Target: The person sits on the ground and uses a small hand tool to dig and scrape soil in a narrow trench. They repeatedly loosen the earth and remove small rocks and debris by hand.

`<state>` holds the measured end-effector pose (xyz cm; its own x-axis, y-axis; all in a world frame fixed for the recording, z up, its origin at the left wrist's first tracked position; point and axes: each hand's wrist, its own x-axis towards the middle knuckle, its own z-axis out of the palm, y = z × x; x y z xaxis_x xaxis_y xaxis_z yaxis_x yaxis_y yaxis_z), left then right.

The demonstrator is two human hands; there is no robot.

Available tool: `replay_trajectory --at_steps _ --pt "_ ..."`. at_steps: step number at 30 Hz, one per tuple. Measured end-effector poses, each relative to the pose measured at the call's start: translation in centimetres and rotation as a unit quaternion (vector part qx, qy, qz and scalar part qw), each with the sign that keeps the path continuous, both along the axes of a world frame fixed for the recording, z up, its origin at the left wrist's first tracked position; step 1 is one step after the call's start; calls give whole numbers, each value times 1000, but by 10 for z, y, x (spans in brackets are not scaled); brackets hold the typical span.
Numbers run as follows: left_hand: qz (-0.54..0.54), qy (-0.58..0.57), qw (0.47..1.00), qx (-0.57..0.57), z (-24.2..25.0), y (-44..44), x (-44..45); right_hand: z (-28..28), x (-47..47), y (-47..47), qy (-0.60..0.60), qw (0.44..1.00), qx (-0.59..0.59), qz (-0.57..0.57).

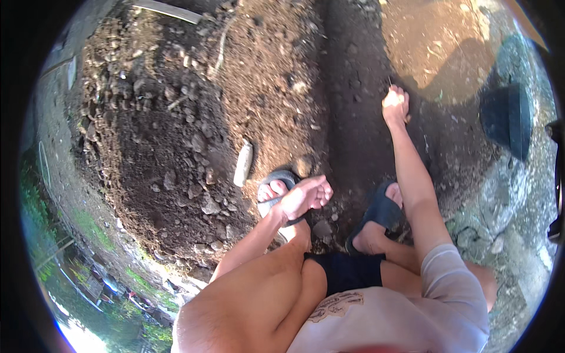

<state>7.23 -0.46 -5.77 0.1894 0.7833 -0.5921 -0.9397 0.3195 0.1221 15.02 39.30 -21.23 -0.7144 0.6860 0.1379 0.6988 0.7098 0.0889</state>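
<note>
My right hand [396, 102] reaches forward over the shaded floor of a dirt trench [357, 119]. Its fingers are curled round a small thin object, of which a fine tip shows past the knuckles; what it is cannot be told. My left hand [306, 197] hangs above my left slide sandal [280, 187], with its fingers loosely bent and nothing seen in them. Left of that hand a pale, dirt-stained bottle-like object [243, 163] lies on the soil. My right slide sandal [380, 207] rests in the shade, below my right hand.
A heap of loose soil and stones [176, 145] rises at the left. A black bucket-like container [507, 119] stands at the right, near rough rock [494, 220]. A flat wooden strip [167, 10] lies at the top left. Sunlit earth [437, 48] borders the trench's upper right.
</note>
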Motion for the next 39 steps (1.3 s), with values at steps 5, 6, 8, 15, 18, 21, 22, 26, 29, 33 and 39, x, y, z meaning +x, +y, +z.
replay_trajectory --at_steps 5,6,8,15,18,21,22,26,29,33,39 --pt "-3 2 1000 -1 7 -1 1 7 3 -7 83 991 -98 -30" --pt "-6 4 1000 10 7 -1 1 14 8 -10 103 979 -143 -98" --pt "-13 0 999 32 6 0 1 30 18 -17 92 964 -206 -140" --pt "-45 0 998 37 -7 -2 7 47 26 -38 92 951 -250 -155" --pt "-30 0 998 53 -9 -4 8 46 25 -39 136 918 -303 -216" --pt "-33 4 998 49 -5 -5 7 45 24 -50 129 927 -282 -210" --pt "-28 4 998 47 -3 -4 7 44 24 -57 158 894 -340 -244" --pt "-31 10 999 25 6 -1 6 31 17 -88 104 906 -360 -198" --pt "-42 47 998 5 9 0 5 20 12 -95 159 895 -353 -221" --pt "-31 19 999 2 7 1 3 13 14 -88 147 877 -388 -242" --pt "-13 10 1000 -8 9 2 1 20 17 -96 150 862 -410 -257"
